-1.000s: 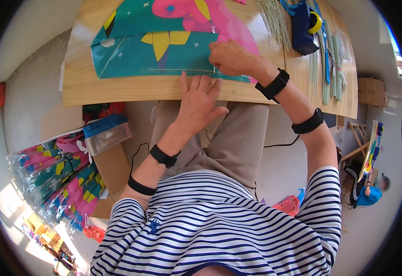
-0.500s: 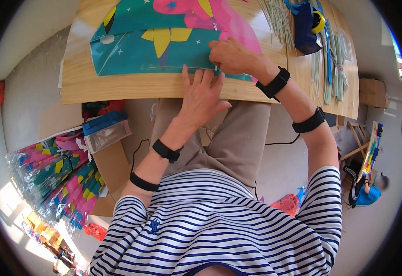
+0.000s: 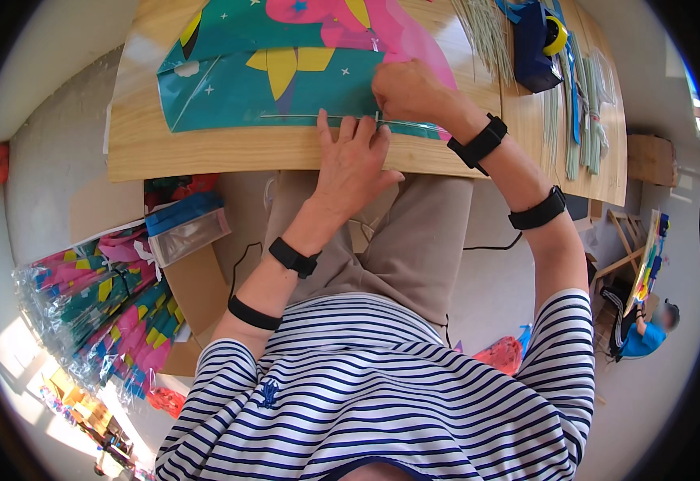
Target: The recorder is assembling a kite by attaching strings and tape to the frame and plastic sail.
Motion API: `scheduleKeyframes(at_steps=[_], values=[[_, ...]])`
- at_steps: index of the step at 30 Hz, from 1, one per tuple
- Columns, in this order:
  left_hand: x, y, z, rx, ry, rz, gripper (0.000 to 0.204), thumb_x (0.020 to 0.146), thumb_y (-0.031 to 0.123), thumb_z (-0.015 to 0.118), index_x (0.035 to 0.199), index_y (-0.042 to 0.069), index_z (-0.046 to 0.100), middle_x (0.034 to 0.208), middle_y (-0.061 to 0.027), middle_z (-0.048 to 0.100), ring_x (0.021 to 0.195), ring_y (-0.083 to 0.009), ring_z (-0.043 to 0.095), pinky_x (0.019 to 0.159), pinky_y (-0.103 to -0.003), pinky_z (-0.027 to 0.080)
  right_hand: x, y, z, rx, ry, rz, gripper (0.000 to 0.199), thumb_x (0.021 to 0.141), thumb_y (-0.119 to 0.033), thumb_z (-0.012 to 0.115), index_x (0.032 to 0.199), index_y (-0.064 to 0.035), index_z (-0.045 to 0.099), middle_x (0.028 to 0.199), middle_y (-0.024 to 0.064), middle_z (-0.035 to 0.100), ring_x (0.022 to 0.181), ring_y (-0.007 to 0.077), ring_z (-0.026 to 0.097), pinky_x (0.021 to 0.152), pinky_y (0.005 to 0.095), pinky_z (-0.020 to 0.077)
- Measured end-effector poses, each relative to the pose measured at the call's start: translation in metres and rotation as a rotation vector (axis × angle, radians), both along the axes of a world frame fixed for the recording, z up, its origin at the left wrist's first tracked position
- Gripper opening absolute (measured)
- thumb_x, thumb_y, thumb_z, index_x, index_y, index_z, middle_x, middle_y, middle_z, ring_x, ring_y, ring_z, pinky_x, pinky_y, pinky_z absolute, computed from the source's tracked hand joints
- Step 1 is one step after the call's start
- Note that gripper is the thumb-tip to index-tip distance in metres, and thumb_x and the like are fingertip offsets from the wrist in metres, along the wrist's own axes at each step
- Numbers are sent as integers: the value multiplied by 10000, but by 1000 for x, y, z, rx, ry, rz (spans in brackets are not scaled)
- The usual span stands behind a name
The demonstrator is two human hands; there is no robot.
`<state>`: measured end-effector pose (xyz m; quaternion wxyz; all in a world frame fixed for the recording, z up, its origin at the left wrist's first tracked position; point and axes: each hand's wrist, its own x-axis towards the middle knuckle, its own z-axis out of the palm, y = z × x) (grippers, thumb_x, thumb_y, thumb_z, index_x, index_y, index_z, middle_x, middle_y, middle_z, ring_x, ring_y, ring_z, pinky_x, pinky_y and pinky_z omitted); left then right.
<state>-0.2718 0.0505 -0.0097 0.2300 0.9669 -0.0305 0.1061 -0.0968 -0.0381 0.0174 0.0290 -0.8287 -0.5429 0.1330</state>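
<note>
A teal, pink and yellow printed sheet (image 3: 238, 80) lies flat on the wooden table (image 3: 206, 148). A thin pale rod (image 3: 294, 117) runs along its near edge. My left hand (image 3: 354, 156) lies flat over the table's front edge, fingertips touching the rod and the sheet's lower edge. My right hand (image 3: 406, 92) presses down on the sheet and pinches the rod just right of my left fingers. Both wrists wear black bands.
A bundle of thin pale rods (image 3: 486, 32) and a dark blue tape holder (image 3: 534, 40) lie at the table's right. Plastic-wrapped colourful sheets (image 3: 85, 313) are stacked on the floor at left beside a cardboard box (image 3: 198, 280). Another person (image 3: 647, 333) sits far right.
My left hand has slid up from the table's edge onto the rod and sheet. My right hand stays on the sheet, hardly moved.
</note>
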Motion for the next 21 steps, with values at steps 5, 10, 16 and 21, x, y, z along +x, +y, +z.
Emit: scheduleKeyframes(at_steps=[5,10,16,21], values=[[-1,0,-2,9,-3,5,683,647,375,843,1209,65,609,1063,-64,496,1112,-275,464,1080,-675,254,-5,-10,3,122,80,-81,76,659,-112,691,715,-62,681,774,130,669,773,340,650,652,428,506],[0,-2,-1,21,7,-2,675,653,377,841,1210,75,607,1062,-65,498,1117,-277,463,1080,-666,258,-11,-22,-6,430,148,-322,190,665,-85,773,796,-7,659,877,130,612,785,292,608,701,395,483],[-2,0,-2,20,5,4,659,667,384,834,1209,87,605,1058,-59,496,1107,-270,462,1078,-658,263,-23,-37,-7,324,355,-553,207,680,-77,789,764,9,621,725,121,626,660,240,591,600,367,451],[-1,0,-3,53,-15,11,643,672,392,830,1201,100,609,1060,-52,491,1101,-267,460,1073,-658,269,-33,-32,-20,345,271,-602,220,687,-142,796,732,-13,624,666,118,627,612,268,586,570,393,436]])
